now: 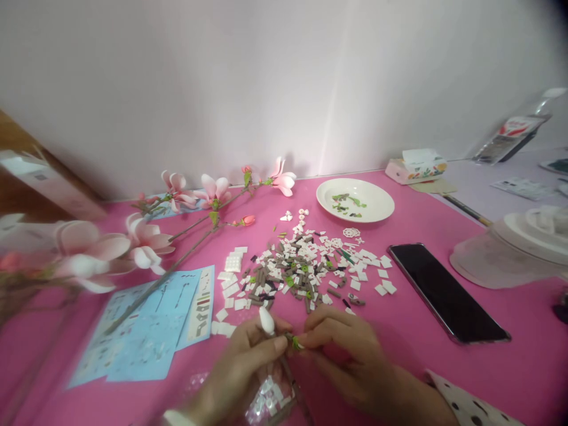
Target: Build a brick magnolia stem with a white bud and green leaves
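Near the front of the pink table [364,390], my left hand [248,355] is closed around a thin brown toy branch [288,370]. A white bud [267,320] sticks up by its fingers. My right hand [346,349] pinches a small green leaf piece [297,342] against the branch; whether it is attached I cannot tell. Just beyond both hands lies a pile of small building pieces [302,266], white, brown, black and green. Beneath my left hand is a clear plastic bag [268,396] with white pieces.
Pink magnolia branches [215,189] stretch across the left, over blue instruction sheets [146,343]. A white plate [384,204] with green pieces stands at the back. To the right are a black phone [448,293], a translucent container [510,248], a tissue pack [417,168] and a bottle [510,136].
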{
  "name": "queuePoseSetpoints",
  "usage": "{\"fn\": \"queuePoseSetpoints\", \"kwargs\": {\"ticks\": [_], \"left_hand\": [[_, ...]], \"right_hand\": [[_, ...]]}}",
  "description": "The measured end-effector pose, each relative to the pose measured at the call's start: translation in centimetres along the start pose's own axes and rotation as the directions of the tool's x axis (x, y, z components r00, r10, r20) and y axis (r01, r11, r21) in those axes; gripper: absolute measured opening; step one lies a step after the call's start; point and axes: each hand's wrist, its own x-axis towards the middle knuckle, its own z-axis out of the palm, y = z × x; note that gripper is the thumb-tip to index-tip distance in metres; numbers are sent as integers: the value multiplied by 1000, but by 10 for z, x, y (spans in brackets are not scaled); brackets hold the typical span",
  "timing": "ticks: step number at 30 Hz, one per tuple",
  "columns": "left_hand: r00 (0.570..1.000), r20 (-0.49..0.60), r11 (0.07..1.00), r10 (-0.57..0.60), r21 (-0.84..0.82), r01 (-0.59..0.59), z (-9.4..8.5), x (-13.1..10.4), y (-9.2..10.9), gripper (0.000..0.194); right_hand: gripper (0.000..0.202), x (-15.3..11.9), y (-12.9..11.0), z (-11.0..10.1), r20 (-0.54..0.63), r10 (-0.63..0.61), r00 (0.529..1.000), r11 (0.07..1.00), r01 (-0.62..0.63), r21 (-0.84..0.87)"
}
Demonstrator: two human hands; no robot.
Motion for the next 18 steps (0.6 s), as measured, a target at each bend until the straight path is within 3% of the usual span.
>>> {"fn": "queuePoseSetpoints", "kwargs": {"ticks": [4, 9, 13, 18], "left_hand": [[999, 0, 999, 39, -3, -39, 1, 2, 0, 25], [998, 45, 998, 50, -41, -48, 2, 3, 1, 22], [998, 43, 993, 46, -110, -41, 1, 3, 1, 20], [997, 51, 995, 52, -92, -47, 0, 2, 0, 18]], "right_hand": [[14, 0, -1, -2, -32, -5, 999, 1000, 5, 10], [25, -2, 2, -2, 12, 117, 993, 990, -117, 72], [20, -4, 6, 1, 2, 187, 982, 955, -182, 234], [21, -7, 7, 3, 70, 286, 956, 866, -289, 407]]}}
